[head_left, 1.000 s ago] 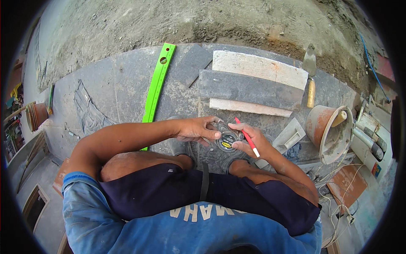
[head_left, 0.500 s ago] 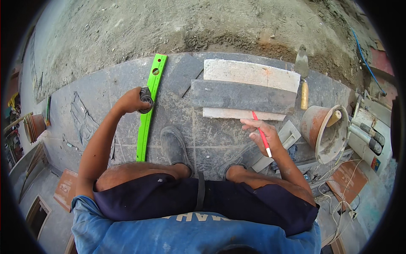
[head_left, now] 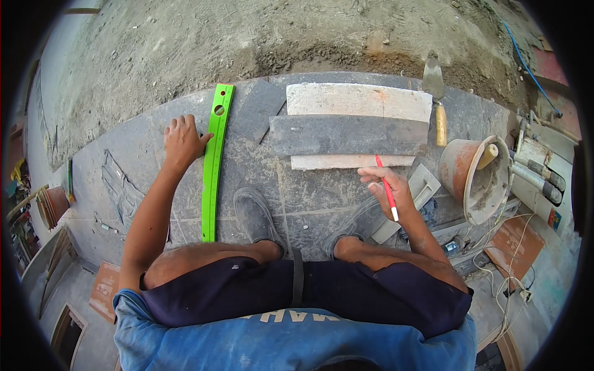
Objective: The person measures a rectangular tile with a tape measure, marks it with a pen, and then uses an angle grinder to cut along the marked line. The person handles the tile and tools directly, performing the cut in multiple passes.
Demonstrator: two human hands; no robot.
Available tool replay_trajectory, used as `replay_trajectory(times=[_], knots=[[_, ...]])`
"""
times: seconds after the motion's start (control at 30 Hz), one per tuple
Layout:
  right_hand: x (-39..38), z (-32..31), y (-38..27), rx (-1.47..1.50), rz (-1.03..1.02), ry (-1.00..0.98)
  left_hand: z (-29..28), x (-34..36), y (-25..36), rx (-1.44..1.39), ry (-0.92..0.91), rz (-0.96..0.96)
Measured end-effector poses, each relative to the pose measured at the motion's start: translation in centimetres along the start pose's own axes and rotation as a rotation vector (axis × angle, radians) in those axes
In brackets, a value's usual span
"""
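Since the earlier frame my left hand (head_left: 180,141) has released, resting flat beside the green level (head_left: 213,166); right hand (head_left: 388,190) grasps the red pencil (head_left: 387,194) right of it; tile unmarked, marking outstanding

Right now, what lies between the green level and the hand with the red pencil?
In the head view, a dusty shoe on grey tile lies between the green level and right hand.

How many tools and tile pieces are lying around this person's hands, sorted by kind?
Green level: 1
Red pencil: 1
Trowel: 1
Bucket: 1
Pale strips: 2
Dark strip: 1
Total: 7
Left hand touches the level; right hand holds the pencil.
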State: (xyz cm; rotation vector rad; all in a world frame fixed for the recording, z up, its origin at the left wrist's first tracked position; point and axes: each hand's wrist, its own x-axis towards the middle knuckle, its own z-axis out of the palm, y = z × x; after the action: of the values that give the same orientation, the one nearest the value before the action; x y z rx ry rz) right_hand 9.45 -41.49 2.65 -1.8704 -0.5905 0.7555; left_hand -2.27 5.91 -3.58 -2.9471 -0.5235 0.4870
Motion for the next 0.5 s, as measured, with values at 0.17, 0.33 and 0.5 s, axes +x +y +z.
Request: replay_trajectory(times=[0.17, 0.33, 0.5], knots=[[-0.4, 0.4, 0.3, 0.044, 0.001, 0.056, 0.6, 2.1, 8.3, -0.367, -0.046, 0.224], [-1.4, 0.3, 0.3, 0.063, 0.007, 0.092, 4.0, 2.0, 11.8, -0.360, 0.124, 0.281], [-2.5, 0.0, 0.9, 0.051, 0.025, 0.152, 4.0, 2.6, 11.9, -0.450, 0.030, 0.108]])
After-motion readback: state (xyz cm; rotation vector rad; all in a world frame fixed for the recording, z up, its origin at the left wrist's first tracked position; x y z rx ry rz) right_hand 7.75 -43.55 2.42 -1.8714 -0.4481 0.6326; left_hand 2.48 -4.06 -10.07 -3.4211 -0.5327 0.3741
